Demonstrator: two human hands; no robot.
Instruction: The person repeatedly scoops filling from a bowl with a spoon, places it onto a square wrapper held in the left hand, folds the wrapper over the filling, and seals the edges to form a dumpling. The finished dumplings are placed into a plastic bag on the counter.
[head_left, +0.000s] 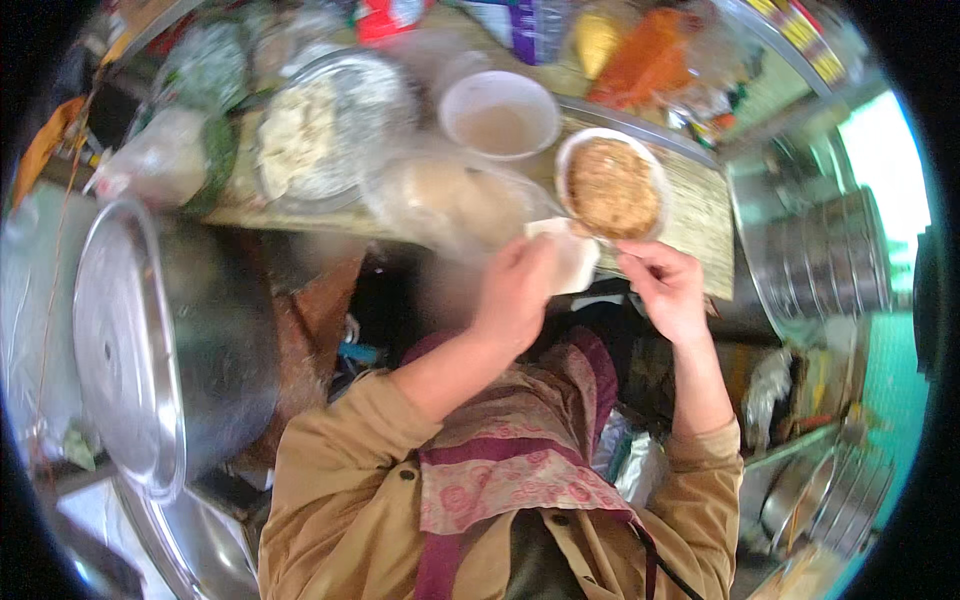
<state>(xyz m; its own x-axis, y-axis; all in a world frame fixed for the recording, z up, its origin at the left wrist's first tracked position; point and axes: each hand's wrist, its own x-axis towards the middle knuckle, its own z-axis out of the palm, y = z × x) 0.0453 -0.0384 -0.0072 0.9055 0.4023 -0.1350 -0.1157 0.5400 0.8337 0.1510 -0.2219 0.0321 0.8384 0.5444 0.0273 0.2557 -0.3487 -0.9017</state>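
Observation:
My left hand (517, 289) holds a flat white dough wrapper (576, 262) spread over its fingers, in front of a white bowl (561, 169). Brown minced filling (611, 187) nearly fills that bowl. Close to the bowl's near rim, my right hand (666, 289) pinches what looks like a thin utensil; most of it is hidden or blurred. Left of the wrapper lies a clear plastic bag (390, 199) with pale dough (465, 199) in it. Behind the bag stands a white tub (499, 90) containing a light brown substance.
A round metal tray (352, 82) with floury dough (296, 139) rests on the wooden board (701, 217). At left stands a large pot with a metal lid (124, 345). Filled plastic bags (161, 154) sit behind it. A ribbed metal container (821, 255) is at right.

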